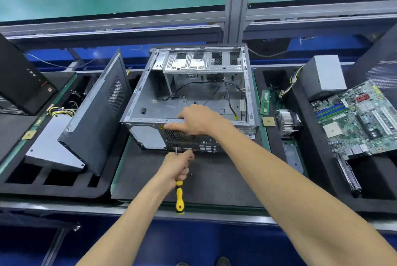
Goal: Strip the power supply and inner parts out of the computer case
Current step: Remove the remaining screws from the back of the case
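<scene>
An open grey computer case (150,98) lies on its side on a black foam mat in the middle of the bench, with black cables (232,91) loose inside and a drive cage at the far end. My right hand (197,119) grips the case's near top edge, thumb on the rear panel. Just below the rear panel, my left hand (178,167) grips a yellow-and-black screwdriver (179,198), whose metal shaft points up at the panel. A power supply (322,74) with coloured wires stands to the right.
A green motherboard (356,119), a heatsink (287,121), a RAM stick (265,102) and a CPU chip (268,121) lie to the right. A black side panel (101,115) leans over another power supply (51,145) at left. A black tower (19,85) sits far left.
</scene>
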Available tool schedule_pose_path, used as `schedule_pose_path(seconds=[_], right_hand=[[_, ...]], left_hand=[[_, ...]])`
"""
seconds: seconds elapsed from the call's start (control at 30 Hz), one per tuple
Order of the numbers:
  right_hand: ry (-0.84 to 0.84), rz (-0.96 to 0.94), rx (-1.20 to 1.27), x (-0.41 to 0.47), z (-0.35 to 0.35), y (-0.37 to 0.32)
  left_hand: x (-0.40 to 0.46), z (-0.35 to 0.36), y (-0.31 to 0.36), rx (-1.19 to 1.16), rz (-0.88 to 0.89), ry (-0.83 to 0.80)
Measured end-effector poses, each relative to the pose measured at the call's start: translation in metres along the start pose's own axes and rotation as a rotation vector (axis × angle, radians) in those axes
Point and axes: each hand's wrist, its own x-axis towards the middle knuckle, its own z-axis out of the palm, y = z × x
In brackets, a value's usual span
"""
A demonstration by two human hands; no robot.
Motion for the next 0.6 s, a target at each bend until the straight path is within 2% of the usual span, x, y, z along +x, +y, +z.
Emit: schedule_pose_path(seconds=[0.07, 0.27, 0.4, 0.6], right_hand=[[-0.001, 0.008, 0.013, 0.0, -0.001, 0.001], [0.001, 0.004, 0.019, -0.001, 0.0, 0.0], [-0.006, -0.001, -0.011, 0.0, 0.0, 0.0], [-0.008, -0.01, 0.012, 0.001, 0.001, 0.001]], left_hand=[[-0.001, -0.01, -0.013, 0.258, 0.04, 0.042], [-0.002, -0.011, -0.037, 0.702, 0.221, 0.197], [-0.001, -0.013, -0.043, 0.755, 0.294, 0.232], [-0.005, -0.03, -0.039, 0.7, 0.323, 0.278]])
